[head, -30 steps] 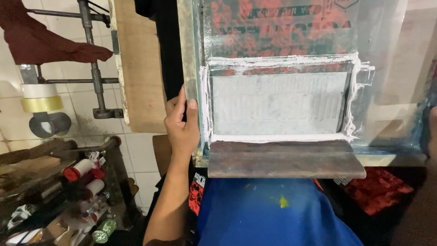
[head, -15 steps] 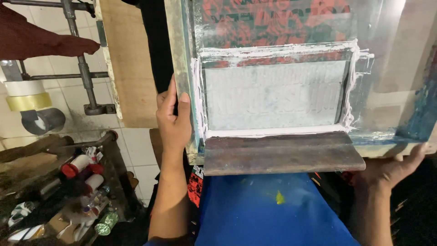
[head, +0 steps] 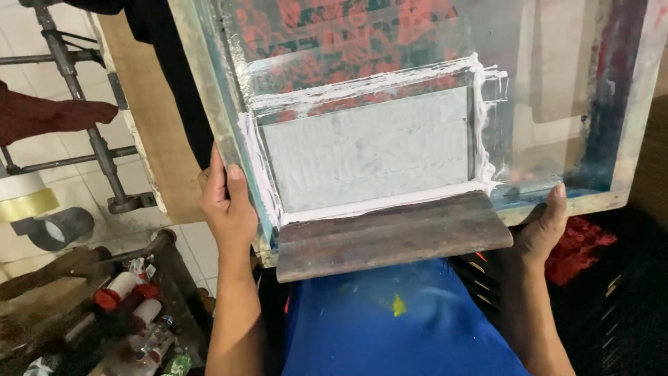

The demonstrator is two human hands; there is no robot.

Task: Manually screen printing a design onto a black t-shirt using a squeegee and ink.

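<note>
I hold a screen-printing frame [head: 209, 111] raised in front of me, its mesh smeared with white ink around a grey rectangular patch [head: 369, 150]. A wide brown wooden squeegee [head: 393, 233] rests along the frame's near edge. My left hand [head: 226, 209] grips the frame's left side, thumb on top. My right hand [head: 543, 226] holds the frame's lower right corner from beneath. Below the frame lies a blue cloth [head: 390, 327] with a small yellow spot.
A wooden board [head: 156, 132] and a metal pipe stand [head: 83, 118] rise at the left over white tiles. A tape roll [head: 24, 198] sits at the far left. Bottles with red caps [head: 118, 299] crowd the lower left. Red-printed fabric [head: 581, 247] lies at the right.
The frame has tilted and come closer in view. My right hand, unseen one second ago, now holds the lower right corner. My left hand stays on the left side.
</note>
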